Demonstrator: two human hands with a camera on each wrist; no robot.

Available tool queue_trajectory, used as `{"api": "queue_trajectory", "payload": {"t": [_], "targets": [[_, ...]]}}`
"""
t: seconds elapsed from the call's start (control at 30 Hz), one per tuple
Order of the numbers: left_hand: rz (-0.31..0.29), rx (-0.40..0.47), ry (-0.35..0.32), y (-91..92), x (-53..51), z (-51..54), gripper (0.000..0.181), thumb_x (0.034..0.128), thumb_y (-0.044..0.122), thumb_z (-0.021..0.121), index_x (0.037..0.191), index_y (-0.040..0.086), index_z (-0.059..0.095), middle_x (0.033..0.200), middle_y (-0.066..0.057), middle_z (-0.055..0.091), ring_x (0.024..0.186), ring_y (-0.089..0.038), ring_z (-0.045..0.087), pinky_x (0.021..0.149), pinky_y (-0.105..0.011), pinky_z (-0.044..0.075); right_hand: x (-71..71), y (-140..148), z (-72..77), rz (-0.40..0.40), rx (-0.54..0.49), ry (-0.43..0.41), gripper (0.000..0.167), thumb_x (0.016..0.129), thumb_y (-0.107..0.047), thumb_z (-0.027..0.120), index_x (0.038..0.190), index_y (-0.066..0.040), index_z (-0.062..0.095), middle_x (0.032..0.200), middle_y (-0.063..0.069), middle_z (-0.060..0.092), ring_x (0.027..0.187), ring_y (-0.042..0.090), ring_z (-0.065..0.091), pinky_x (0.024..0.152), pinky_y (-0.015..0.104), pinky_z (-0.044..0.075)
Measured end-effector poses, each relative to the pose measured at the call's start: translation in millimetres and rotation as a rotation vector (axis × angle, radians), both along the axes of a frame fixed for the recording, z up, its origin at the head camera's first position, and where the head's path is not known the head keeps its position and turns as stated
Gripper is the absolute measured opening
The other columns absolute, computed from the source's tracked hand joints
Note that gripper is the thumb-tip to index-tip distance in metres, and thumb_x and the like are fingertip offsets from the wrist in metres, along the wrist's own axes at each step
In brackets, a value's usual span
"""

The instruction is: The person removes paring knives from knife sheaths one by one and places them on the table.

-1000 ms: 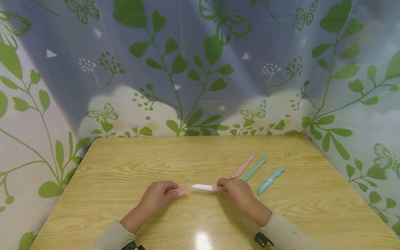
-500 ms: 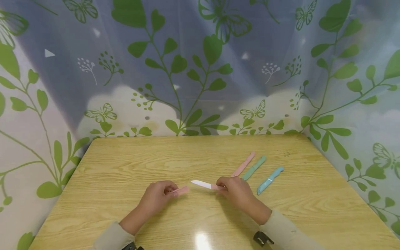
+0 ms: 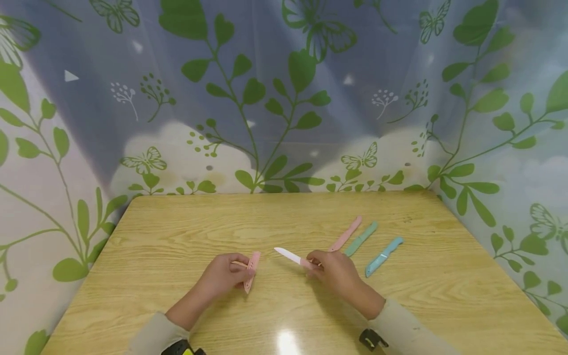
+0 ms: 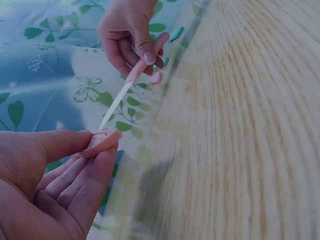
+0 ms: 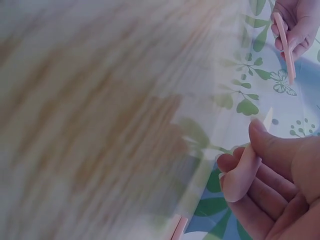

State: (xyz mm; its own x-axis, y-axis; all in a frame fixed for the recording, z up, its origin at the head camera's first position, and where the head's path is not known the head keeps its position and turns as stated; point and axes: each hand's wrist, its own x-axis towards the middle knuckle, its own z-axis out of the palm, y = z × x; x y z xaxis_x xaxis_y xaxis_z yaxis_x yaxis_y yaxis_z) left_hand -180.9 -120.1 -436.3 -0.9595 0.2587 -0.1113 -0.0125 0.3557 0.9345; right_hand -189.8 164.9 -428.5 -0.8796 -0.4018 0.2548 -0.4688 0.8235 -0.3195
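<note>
My right hand (image 3: 339,273) grips the pink handle of a small knife (image 3: 287,254), its white blade bare and pointing left and slightly away from me. In the right wrist view the handle's rounded end shows between thumb and fingers. Between thumb and fingertips, my left hand (image 3: 224,272) pinches a pink knife sheath (image 3: 252,272), turned crosswise with slots along its side. A gap separates the blade tip from the sheath in the head view. Both hands are raised over the table, as the left wrist view shows.
Beyond the right hand on the wooden table (image 3: 186,222) lie a pink knife (image 3: 347,232), a green sheathed knife (image 3: 361,239) and a blue sheathed knife (image 3: 384,257). A leaf-printed curtain (image 3: 275,123) hangs behind the table and at both sides.
The left hand has turned the sheath from pointing right at the blade to lying crosswise. In the right hand, the knife's tip has swung away from me.
</note>
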Motion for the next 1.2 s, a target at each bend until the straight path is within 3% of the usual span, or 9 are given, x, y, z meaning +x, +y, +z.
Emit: {"api": "queue_trajectory", "payload": {"t": [0.13, 0.37, 0.57, 0.93, 1.2], "targets": [[-0.022, 0.043, -0.016, 0.3, -0.7, -0.1, 0.037, 0.0903, 0.008, 0.069, 0.121, -0.01, 0.057, 0.096, -0.018, 0.072, 0.079, -0.024, 0.071, 0.068, -0.035, 0.058, -0.7, -1.0, -0.5, 0.009, 0.003, 0.01, 0.027, 0.078, -0.018, 0.08, 0.103, -0.009, 0.073, 0.083, 0.002, 0.074, 0.069, 0.014, 0.069, 0.054, 0.027, 0.052], [-0.03, 0.045, -0.026, 0.7, 0.3, -0.3, 0.036, 0.0905, 0.007, 0.068, 0.12, -0.011, 0.056, 0.095, -0.018, 0.072, 0.078, -0.024, 0.071, 0.068, -0.035, 0.058, -0.5, -2.5, -0.9, 0.026, -0.026, -0.005, 0.014, 0.078, -0.019, 0.08, 0.087, -0.012, 0.072, 0.081, 0.0, 0.073, 0.071, 0.013, 0.069, 0.06, 0.028, 0.053], [-0.03, 0.044, -0.02, 1.0, 0.4, -1.2, 0.035, 0.0904, 0.005, 0.067, 0.119, -0.011, 0.057, 0.094, -0.018, 0.072, 0.078, -0.023, 0.071, 0.067, -0.035, 0.058, -1.5, -3.8, -3.2, 0.03, -0.088, -0.078, 0.012, 0.081, -0.017, 0.078, 0.086, -0.01, 0.069, 0.085, 0.005, 0.074, 0.076, 0.017, 0.071, 0.06, 0.026, 0.054], [0.0, 0.034, -0.028, 2.0, 2.1, -0.5, 0.035, 0.0909, 0.008, 0.068, 0.12, -0.008, 0.057, 0.096, -0.018, 0.072, 0.078, -0.024, 0.072, 0.068, -0.036, 0.058, -1.3, -4.2, -1.1, 0.024, -0.318, -0.314, 0.015, 0.085, -0.014, 0.075, 0.09, -0.005, 0.065, 0.079, 0.006, 0.073, 0.059, 0.004, 0.06, 0.048, 0.02, 0.043], [0.018, 0.091, -0.028, 4.4, 1.4, -0.7, 0.031, 0.0903, 0.005, 0.067, 0.116, -0.01, 0.057, 0.095, -0.015, 0.069, 0.08, -0.021, 0.069, 0.071, -0.036, 0.058, -1.0, -5.8, -2.1, 0.031, -0.601, -0.594, 0.025, 0.088, -0.009, 0.072, 0.106, 0.004, 0.061, 0.084, 0.015, 0.073, 0.069, 0.019, 0.071, 0.06, 0.035, 0.057]]}}
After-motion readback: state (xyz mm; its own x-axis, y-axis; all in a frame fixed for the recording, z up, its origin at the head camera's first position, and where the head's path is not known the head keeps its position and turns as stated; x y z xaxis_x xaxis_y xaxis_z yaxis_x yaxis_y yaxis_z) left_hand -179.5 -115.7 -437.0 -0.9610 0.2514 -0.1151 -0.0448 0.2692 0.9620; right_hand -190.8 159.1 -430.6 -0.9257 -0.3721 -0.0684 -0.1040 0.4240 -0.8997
